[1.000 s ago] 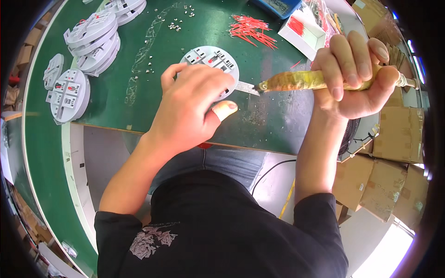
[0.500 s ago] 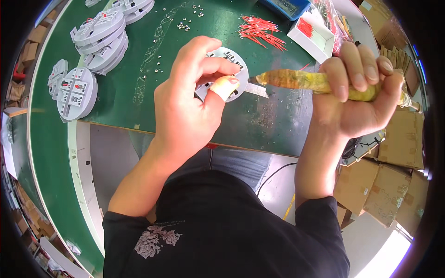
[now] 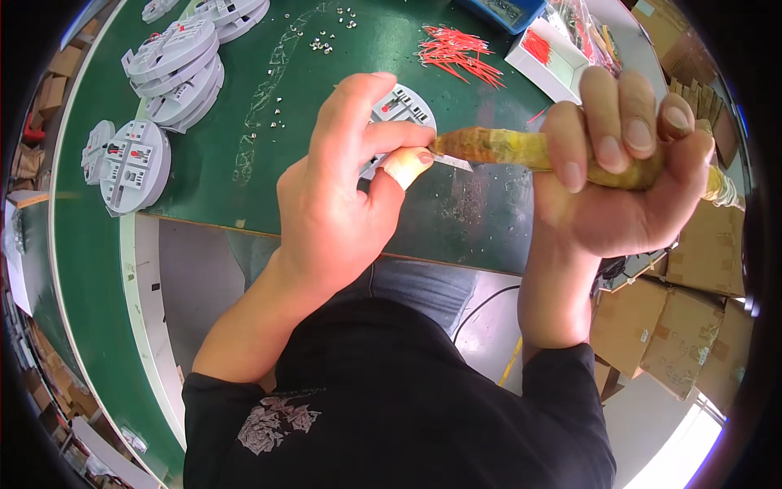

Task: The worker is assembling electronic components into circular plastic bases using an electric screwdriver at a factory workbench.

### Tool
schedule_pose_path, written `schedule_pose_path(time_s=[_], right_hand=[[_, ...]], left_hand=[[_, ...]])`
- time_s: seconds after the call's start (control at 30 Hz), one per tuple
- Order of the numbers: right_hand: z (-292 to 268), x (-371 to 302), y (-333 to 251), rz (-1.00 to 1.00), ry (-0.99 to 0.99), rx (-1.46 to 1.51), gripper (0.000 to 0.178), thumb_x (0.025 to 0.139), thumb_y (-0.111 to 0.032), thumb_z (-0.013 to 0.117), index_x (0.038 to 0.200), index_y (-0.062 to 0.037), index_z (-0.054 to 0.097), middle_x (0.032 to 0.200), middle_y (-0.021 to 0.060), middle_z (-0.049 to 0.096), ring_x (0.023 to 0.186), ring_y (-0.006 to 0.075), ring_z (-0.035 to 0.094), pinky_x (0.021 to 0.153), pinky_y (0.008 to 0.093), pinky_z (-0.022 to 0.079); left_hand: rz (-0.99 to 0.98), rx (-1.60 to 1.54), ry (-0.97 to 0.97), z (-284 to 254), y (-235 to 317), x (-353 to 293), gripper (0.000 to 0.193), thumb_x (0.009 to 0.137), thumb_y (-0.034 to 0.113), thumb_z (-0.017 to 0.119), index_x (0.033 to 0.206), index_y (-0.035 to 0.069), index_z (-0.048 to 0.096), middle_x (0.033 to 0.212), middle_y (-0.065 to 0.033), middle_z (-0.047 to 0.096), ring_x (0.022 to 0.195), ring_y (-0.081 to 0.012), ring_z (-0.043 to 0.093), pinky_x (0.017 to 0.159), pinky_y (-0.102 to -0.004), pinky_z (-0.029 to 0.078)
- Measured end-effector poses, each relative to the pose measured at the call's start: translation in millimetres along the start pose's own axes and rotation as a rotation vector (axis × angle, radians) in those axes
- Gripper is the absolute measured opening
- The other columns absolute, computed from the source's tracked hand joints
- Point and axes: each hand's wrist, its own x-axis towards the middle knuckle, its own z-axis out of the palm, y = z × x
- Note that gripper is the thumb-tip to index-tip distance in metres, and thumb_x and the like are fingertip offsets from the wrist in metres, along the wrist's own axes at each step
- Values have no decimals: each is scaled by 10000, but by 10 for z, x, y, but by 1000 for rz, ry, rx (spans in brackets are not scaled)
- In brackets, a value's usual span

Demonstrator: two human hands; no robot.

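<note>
My right hand (image 3: 623,163) is wrapped around a long tool bound in yellow tape (image 3: 497,147), a cord-like end trailing from its back. The tool lies nearly level, its narrow tip pointing left. At that tip, my left hand (image 3: 342,179) pinches thumb and forefinger together; whatever is between them is too small to make out. Pale yellow tape covers the left thumb. Under the left hand, on the green table, lies a round white plastic disc (image 3: 415,104) with dark slots and a red part, partly hidden. A flat metal strip (image 3: 454,162) sticks out beside it.
Similar white discs (image 3: 175,57) are stacked at the left, with another disc (image 3: 138,167) nearer. Small metal pieces (image 3: 322,45) lie scattered at the back. Red wires (image 3: 460,55) are heaped beside a white box (image 3: 562,73) and a blue tray (image 3: 509,12). Cardboard boxes (image 3: 676,334) stand at the right.
The tool has moved left, so its tip now meets the left fingertips. My left hand has shifted slightly right, and its thumb and forefinger have come together.
</note>
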Motion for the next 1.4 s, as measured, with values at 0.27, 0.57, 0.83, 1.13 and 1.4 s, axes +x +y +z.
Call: schedule_pose_path(time_s=[0.27,0.57,0.83,1.13,1.4], right_hand=[[-265,24,12,49,4,74,307,1027,-343,525,1091,-71,652,847,40,577,726,147,492,519,279,424],[-277,98,76,149,-138,-49,345,1061,-373,462,1153,-86,629,781,1,547,645,125,478,533,279,432],[-146,111,434,185,-184,-79,392,1073,-409,422,1190,-72,584,730,-1,488,579,118,445,514,288,419],[127,146,716,159,-205,-552,258,1026,-278,559,1006,-22,581,640,7,487,509,95,425,459,270,375],[424,257,406,-46,209,-549,250,1017,-261,580,963,-18,570,649,43,523,459,107,441,409,246,345]], left_hand=[[-75,373,-191,-105,-125,56,965,647,166,896,1450,35,376,1407,-183,517,1334,-333,473,1106,-444,386],[-20,271,-404,-114,-245,57,909,644,207,887,1390,33,397,1309,-202,526,1311,-394,444,1097,-475,357],[-104,306,-459,-119,-207,92,840,673,210,875,1348,15,416,1307,-212,534,1328,-389,436,1108,-480,349],[-167,251,-464,-79,-239,85,858,677,244,877,1355,0,411,1319,-221,534,1335,-385,435,1117,-469,346],[-144,291,-329,-122,-149,96,862,702,257,850,1391,12,391,1337,-220,519,1313,-369,454,1086,-459,385]])
